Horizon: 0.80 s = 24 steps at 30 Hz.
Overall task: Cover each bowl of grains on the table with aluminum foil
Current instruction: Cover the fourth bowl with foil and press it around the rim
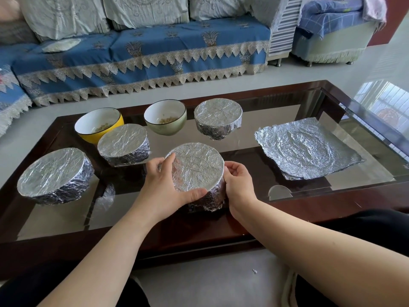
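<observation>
A foil-wrapped bowl (pixel 198 168) stands near the table's front edge. My left hand (pixel 163 185) curls round its left side, thumb across the front rim. My right hand (pixel 238 180) grips its right side. Three more foil-covered bowls sit on the glass: one at far left (pixel 54 173), one in the middle (pixel 122 142), one at the back (pixel 218 117). A yellow bowl (pixel 98 124) and a green bowl (pixel 166 117) stand uncovered at the back with grains inside. Loose foil sheets (pixel 307 147) lie flat to the right.
The glass-topped table has a dark wooden frame (pixel 199 235). A crumpled bit of clear wrap (pixel 106 196) lies left of my hands. A blue-covered sofa (pixel 143 56) runs behind the table. My dark-clothed knees flank the floor below.
</observation>
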Tool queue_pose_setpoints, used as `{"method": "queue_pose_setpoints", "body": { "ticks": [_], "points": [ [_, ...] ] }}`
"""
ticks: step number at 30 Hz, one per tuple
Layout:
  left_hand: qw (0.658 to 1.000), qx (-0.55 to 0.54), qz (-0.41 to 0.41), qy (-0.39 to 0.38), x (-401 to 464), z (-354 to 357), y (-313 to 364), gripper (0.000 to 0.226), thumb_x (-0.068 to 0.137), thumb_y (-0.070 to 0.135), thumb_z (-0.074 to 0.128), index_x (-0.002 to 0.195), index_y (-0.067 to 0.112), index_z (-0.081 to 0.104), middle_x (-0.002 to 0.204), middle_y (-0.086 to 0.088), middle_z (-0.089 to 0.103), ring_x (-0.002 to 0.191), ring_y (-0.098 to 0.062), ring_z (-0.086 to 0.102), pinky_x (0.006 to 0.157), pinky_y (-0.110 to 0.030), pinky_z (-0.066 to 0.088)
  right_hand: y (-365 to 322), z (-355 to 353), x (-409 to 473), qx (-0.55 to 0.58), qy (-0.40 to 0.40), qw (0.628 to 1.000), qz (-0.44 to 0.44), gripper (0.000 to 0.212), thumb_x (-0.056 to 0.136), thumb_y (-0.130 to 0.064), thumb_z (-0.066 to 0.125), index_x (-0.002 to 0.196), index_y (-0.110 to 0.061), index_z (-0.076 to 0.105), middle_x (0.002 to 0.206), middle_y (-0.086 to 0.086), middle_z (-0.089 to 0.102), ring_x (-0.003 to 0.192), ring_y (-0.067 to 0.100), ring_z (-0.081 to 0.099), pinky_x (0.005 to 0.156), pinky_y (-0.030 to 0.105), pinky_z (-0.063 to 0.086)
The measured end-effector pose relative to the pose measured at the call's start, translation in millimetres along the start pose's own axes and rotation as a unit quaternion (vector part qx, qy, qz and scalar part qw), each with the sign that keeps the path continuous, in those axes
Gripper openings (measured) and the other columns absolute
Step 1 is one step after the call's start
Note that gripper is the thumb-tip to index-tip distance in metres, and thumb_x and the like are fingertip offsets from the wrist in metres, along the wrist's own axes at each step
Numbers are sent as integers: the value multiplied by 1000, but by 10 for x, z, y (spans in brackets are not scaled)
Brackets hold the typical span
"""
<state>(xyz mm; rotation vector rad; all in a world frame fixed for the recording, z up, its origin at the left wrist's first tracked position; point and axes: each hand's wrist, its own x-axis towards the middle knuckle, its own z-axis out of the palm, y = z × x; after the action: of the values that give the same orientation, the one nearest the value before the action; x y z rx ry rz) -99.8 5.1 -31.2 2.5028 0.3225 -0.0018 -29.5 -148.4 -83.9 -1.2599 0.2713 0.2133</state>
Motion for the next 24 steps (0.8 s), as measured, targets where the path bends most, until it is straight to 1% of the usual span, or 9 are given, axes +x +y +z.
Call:
{"method": "queue_pose_setpoints", "body": {
  "ticks": [3,7,10,12,14,16,19,21,24],
  "points": [
    [1000,-4,-4,7,5,22,-19,131,51,77,66,156,27,8,143,9,12,138,-10,24,111,-26,24,-17,-8,40,-40,-5,999,-5,12,95,1,53,99,-10,57,76,4,61,48,11,52,43,25,44],
    [997,-59,-15,54,-61,158,-5,132,48,81,62,156,21,16,149,9,7,143,-15,19,116,-29,21,-104,-69,63,-86,-29,996,-3,32,82,14,29,95,-6,51,69,7,52,37,8,44,35,20,35],
    [994,-68,-27,81,-108,254,32,127,52,86,50,155,20,18,160,3,-4,149,-20,4,120,-39,16,-197,-98,108,-112,-75,991,-9,24,87,2,34,90,-6,56,65,5,49,44,10,44,40,21,36],
    [992,-89,-30,83,-129,272,32,128,54,94,40,155,20,18,161,-1,2,149,-21,6,120,-41,14,-223,-124,157,-126,-100,987,-22,19,95,-14,42,93,-6,59,65,5,51,49,12,46,45,23,38],
    [981,-164,-35,94,-146,260,26,131,55,100,35,155,18,19,159,-1,13,147,-17,14,121,-39,16,-238,-154,188,-132,-125,983,-32,32,102,-31,41,95,-7,62,70,15,58,56,21,51,53,29,40],
    [954,-274,-65,101,-130,231,17,109,70,87,42,153,18,26,155,1,24,142,-10,25,117,-33,22,-268,-187,202,-143,-148,978,-40,45,104,-41,35,91,-10,65,82,24,59,69,28,51,62,34,40],
    [928,-348,-59,122,-61,145,-32,61,80,66,45,126,27,52,130,8,51,113,11,47,102,-28,32,-281,-221,211,-202,-149,965,-70,52,100,-52,33,94,-17,71,92,13,67,83,27,61,77,38,48],
    [941,-302,-41,147,7,74,-71,76,81,73,40,139,24,44,142,7,42,128,4,40,110,-31,30,-278,-243,192,-228,-123,960,-103,44,101,-51,35,106,-22,67,106,-2,68,105,17,63,98,40,47],
    [971,-184,66,136,146,8,-129,106,76,89,35,155,21,20,160,5,19,147,-7,16,118,-31,18,-297,-244,66,-228,-74,958,-156,33,102,-41,40,120,-20,59,109,-10,63,109,8,59,100,30,46]
  ]
}}
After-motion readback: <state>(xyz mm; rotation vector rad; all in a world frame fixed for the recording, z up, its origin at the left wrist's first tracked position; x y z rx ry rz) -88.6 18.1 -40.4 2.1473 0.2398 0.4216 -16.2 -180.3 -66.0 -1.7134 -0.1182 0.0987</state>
